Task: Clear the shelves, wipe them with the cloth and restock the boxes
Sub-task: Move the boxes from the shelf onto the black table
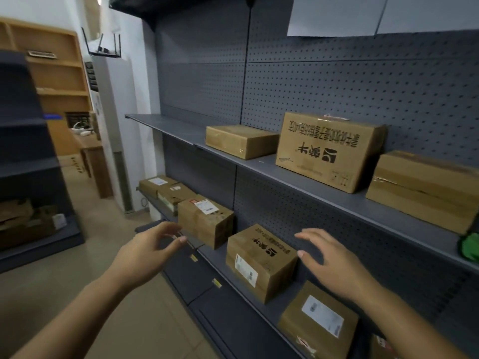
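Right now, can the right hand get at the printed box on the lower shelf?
Probably yes. The right hand hovers open just beside the printed box, with nothing between them and the box's top uncovered.

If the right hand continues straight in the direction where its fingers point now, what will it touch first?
Most likely the printed cardboard box on the lower shelf: the right hand, open, reaches toward its right side. Depth is unclear, so the fingers may pass just above its top.

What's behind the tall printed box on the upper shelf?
Grey pegboard panel shows above and beside the tall printed box; anything directly behind it on the upper shelf is hidden.
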The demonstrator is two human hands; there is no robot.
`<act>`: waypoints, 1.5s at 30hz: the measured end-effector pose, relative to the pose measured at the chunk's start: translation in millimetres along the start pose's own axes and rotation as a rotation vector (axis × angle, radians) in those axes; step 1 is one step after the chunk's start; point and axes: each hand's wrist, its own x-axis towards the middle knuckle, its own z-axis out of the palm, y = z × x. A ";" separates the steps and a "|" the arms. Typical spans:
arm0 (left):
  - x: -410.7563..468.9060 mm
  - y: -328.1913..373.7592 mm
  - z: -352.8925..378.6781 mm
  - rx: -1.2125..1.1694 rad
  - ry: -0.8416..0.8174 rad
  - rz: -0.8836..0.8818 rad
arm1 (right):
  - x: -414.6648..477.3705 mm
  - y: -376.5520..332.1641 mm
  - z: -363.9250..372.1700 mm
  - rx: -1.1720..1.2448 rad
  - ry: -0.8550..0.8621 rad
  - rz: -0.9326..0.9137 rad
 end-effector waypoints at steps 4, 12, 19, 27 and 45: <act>29.9 -13.5 -5.0 -0.002 0.042 -0.044 | 60.7 -7.6 11.3 0.014 -0.046 -0.090; 87.7 -52.3 -23.4 0.041 0.119 -0.100 | 167.7 -36.0 28.3 0.021 -0.034 -0.218; 163.1 -89.4 -43.3 -0.001 0.125 -0.059 | 244.3 -64.1 46.4 -0.001 0.044 -0.208; 256.2 -149.0 -72.2 -0.069 0.094 0.027 | 316.6 -95.0 74.4 -0.026 0.114 -0.061; 449.0 -179.4 -59.9 -0.130 0.000 0.217 | 433.8 -96.0 69.8 -0.069 0.396 0.057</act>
